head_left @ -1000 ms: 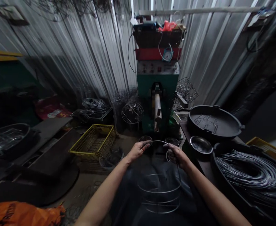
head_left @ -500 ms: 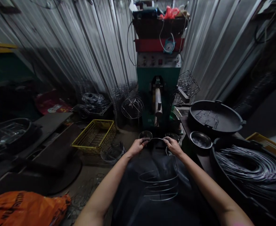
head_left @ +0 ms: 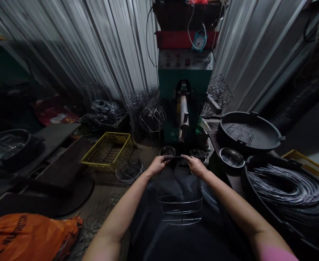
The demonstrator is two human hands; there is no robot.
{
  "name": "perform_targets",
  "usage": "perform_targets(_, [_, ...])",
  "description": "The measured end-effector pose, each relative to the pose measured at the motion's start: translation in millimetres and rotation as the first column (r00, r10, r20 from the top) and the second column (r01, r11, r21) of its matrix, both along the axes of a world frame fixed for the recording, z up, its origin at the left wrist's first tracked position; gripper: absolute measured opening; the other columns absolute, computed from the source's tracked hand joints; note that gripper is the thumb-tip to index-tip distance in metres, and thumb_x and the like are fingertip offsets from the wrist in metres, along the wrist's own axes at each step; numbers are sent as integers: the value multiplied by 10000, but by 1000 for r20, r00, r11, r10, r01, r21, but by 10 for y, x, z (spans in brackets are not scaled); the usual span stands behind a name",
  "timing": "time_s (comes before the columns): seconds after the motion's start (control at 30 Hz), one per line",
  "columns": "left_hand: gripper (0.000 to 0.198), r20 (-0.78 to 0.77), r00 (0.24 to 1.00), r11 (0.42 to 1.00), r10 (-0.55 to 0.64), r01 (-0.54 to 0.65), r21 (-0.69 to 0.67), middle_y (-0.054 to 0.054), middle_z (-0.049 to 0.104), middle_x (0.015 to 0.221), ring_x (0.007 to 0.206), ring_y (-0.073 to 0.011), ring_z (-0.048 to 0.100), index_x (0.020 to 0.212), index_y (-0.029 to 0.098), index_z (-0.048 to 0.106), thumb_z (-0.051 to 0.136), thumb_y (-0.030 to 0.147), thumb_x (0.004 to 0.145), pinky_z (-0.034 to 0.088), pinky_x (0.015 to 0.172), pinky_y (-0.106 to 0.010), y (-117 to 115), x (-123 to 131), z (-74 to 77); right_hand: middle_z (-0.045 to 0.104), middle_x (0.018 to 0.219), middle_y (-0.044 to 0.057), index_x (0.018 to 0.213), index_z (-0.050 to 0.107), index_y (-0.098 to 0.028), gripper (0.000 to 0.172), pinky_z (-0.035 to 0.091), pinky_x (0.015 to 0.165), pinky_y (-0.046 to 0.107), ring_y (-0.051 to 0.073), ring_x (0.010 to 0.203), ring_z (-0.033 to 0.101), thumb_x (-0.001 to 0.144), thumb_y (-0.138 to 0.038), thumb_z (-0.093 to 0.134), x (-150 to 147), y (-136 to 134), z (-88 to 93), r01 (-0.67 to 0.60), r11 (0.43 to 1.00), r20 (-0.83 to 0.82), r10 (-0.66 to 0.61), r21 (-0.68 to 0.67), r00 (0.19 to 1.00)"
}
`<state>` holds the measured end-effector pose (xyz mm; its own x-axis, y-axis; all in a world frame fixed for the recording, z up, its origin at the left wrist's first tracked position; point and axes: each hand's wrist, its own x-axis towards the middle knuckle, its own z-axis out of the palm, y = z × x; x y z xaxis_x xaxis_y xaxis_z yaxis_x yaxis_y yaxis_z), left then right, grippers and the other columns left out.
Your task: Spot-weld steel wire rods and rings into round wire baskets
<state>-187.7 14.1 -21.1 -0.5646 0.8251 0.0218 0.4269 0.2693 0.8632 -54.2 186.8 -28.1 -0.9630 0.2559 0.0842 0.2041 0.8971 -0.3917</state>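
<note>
Silvery round wire frame (head_left: 181, 212) is pinched at its rim (head_left: 178, 156) by left hand (head_left: 157, 165) and right hand (head_left: 197, 166), fingers nearly closed, and hung before a glossy black apron (head_left: 181, 243); the rim, earlier bowed, is seen flatter, apparently retilted.

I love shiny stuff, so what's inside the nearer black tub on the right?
A bundle of curved, shiny wires lies inside the black tub. Whatever is underneath the wires can't be seen, because they cover it.
</note>
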Motion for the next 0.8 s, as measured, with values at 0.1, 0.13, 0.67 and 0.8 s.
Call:
perform_targets(0.1, [340,-11,1000,999,-28,28,-19,-37,676,834,826,-164,592,1076,150,590,478,208,761,457,704,-248,12,-12,-5,588,942,63,1212,435,-257,348,387,664,222,151,812,571,889,-267,305,-33,-32,51,-1,991,122,-16,131,992])
perform_targets(0.13, [340,-14,999,999,-34,34,-23,-40,675,852,841,-166,591,1078,148,589,475,202,762,457,718,-252,17,-15,-3,589,942,67,1205,437,-254,345,386,654,223,157,811,575,892,-274,295,-45,-41,72,-9,985,152,-18,172,988])
perform_targets(0.67, [361,-377,897,970,-228,174,-172,-94,604,1101,1009,-190,549,1150,154,532,401,240,824,420,847,-289,280,-113,40,589,970,109,1219,368,-211,408,423,642,263,213,824,600,824,-123,313,-150,22,185,-114,912,305,-13,394,952])
perform_targets(0.8, [356,-480,841,952,-251,123,-281,-88,638,1022,948,-200,578,1156,202,524,404,239,823,430,805,-294,411,-136,133,591,983,112,1221,369,-218,411,428,639,267,213,818,603,825,-126,307,-220,88,233,-103,902,270,-16,420,963])
